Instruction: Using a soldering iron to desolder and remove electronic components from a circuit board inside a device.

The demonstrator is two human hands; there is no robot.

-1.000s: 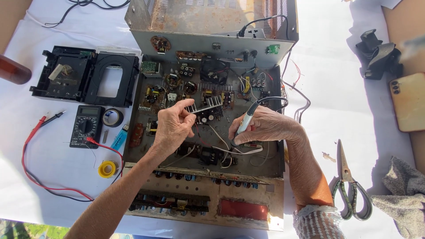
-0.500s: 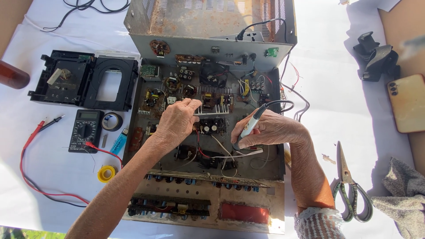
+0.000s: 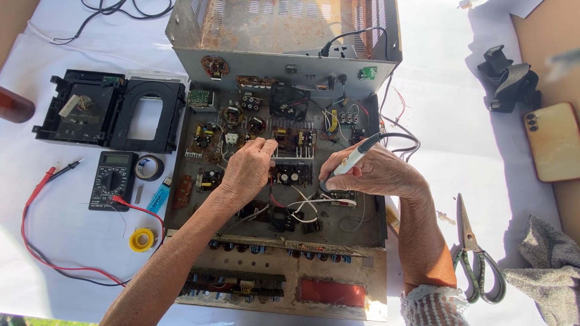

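Observation:
An opened grey metal amplifier chassis (image 3: pixel 284 66) lies on the white table, its circuit boards and wires exposed. My left hand (image 3: pixel 249 169) rests over the middle of the boards, fingertips pinched at a small part beside a brown circuit board (image 3: pixel 296 140). My right hand (image 3: pixel 374 175) grips a white soldering iron (image 3: pixel 356 156) like a pen, tip pointing down-left toward the board near white wires (image 3: pixel 305 202). Its black cord (image 3: pixel 402 142) loops to the right.
Left of the chassis lie a black disc-drive tray (image 3: pixel 112 111), a multimeter (image 3: pixel 113 180) with red and black leads, a tape roll (image 3: pixel 148 166), a blue lighter (image 3: pixel 159 193) and yellow solder spool (image 3: pixel 142 239). Scissors (image 3: pixel 477 259), grey cloth (image 3: pixel 547 271), phone (image 3: pixel 553 142) lie right.
My left hand has shifted slightly right and up over the boards. My right hand with the soldering iron has lowered toward the board. The view has moved a little closer.

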